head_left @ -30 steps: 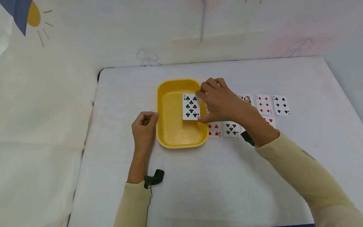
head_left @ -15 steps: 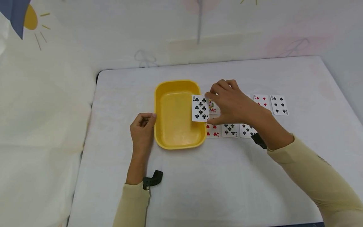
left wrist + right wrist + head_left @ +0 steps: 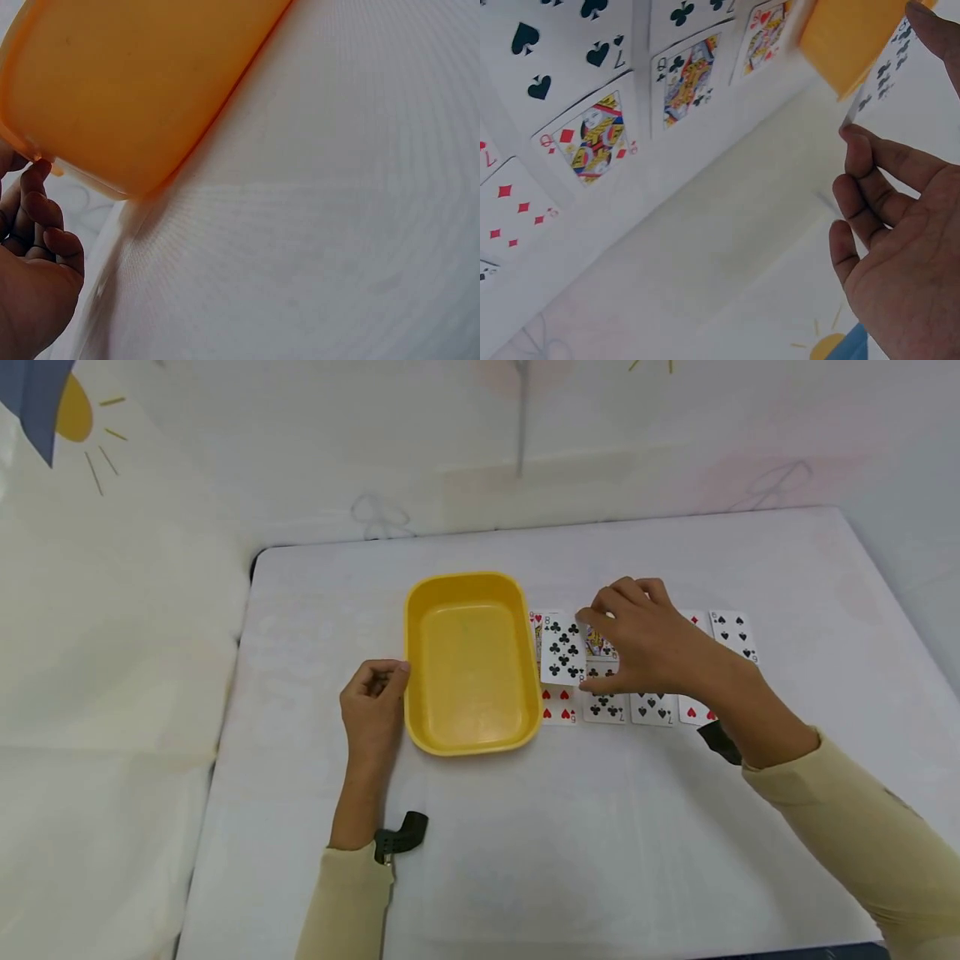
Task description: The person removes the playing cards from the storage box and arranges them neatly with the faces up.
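In the head view my right hand [image 3: 652, 643] pinches an eight of clubs [image 3: 562, 652] by its right edge, thumb below and fingertips above. The card hangs face up over the left end of the laid-out cards, just right of a yellow tray [image 3: 472, 677]. In the right wrist view the eight of clubs [image 3: 885, 71] is seen nearly edge-on between thumb and finger. My left hand [image 3: 375, 710] grips the tray's left rim; the left wrist view shows its finger and thumb at the rim, the other fingers curled.
Two rows of face-up cards lie right of the tray, including a six of hearts [image 3: 558, 708], a seven of clubs [image 3: 606, 710], a seven of spades [image 3: 652, 712] and a six of spades [image 3: 735, 635]. A queen of diamonds [image 3: 596, 142] shows in the right wrist view. White cloth [image 3: 562, 843] covers the table.
My right hand has carried the eight of clubs rightward, from over the tray to over the cards beside it. The left hand stays at the tray's rim.
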The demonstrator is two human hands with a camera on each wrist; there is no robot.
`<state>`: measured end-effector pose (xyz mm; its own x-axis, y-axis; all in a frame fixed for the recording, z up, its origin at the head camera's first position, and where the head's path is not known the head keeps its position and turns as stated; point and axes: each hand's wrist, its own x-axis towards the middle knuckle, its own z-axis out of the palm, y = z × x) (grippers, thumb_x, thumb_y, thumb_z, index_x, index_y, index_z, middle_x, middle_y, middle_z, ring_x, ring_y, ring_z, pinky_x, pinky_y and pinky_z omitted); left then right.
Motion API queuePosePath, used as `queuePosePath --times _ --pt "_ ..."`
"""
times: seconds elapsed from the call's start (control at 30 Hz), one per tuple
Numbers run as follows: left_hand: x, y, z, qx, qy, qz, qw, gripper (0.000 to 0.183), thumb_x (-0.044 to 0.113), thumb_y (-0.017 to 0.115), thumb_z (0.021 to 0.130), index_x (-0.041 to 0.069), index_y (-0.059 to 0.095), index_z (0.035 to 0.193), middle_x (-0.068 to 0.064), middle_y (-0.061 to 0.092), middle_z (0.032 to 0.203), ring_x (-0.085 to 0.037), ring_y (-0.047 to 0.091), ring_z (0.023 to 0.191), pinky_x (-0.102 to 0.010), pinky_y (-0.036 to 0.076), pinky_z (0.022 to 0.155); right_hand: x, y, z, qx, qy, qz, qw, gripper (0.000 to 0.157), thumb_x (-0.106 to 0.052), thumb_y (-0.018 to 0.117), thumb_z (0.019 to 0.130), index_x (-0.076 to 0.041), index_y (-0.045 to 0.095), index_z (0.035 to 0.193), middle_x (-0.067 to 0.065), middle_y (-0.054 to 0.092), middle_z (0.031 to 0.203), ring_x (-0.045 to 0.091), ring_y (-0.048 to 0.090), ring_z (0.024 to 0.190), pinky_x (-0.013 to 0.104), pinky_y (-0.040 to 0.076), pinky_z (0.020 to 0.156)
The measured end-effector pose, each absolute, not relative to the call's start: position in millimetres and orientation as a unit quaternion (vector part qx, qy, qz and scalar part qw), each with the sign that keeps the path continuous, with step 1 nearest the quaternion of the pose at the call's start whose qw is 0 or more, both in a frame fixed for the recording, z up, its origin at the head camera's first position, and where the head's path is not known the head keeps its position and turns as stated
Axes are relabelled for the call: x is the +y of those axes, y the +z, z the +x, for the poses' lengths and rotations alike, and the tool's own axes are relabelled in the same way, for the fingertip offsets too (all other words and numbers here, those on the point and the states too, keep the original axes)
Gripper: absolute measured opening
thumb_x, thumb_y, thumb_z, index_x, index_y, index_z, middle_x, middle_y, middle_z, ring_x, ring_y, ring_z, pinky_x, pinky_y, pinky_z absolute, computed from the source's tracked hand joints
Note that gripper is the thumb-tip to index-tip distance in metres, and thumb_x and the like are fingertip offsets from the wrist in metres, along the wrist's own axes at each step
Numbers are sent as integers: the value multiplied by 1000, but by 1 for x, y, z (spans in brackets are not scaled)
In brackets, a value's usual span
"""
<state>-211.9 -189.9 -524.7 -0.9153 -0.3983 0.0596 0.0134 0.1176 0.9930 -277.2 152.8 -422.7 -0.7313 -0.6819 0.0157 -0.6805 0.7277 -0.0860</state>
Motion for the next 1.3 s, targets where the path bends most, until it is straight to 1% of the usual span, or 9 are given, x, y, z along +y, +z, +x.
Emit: queuePosePath --times 0.33,0.73,1.07,1.3 --pt "-191 -524 -213 -728 -654 132 160 17 25 76 90 8 74 94 -8 64 83 -17 55 69 -21 46 62 188 -433 -271 941 -40 -335 13 82 -52 87 66 -3 61 128 14 57 118 36 41 119 58 26 98" --pt "-196 -525 -212 -735 -649 129 147 24 32 75 91 8 73 97 -9 64 87 -19 56 72 -22 47 63 219 -445 -263 950 -45 -310 21 80 -48 89 66 -3 62 126 13 56 117 37 41 119 60 24 98" --pt "-196 -524 -211 -734 -650 122 154 23 29 75 91 7 73 97 -9 64 85 -18 56 70 -22 47 62 244 -449 -257 959 -32 -280 32 81 -47 91 64 -1 63 124 16 56 118 39 39 119 59 24 96" --pt "-197 -525 -211 -733 -651 127 150 23 30 75 91 7 73 97 -9 65 86 -19 57 71 -22 48 63 262 -451 -251 964 -33 -260 41 83 -46 92 62 0 63 124 15 55 116 40 39 119 60 24 95"
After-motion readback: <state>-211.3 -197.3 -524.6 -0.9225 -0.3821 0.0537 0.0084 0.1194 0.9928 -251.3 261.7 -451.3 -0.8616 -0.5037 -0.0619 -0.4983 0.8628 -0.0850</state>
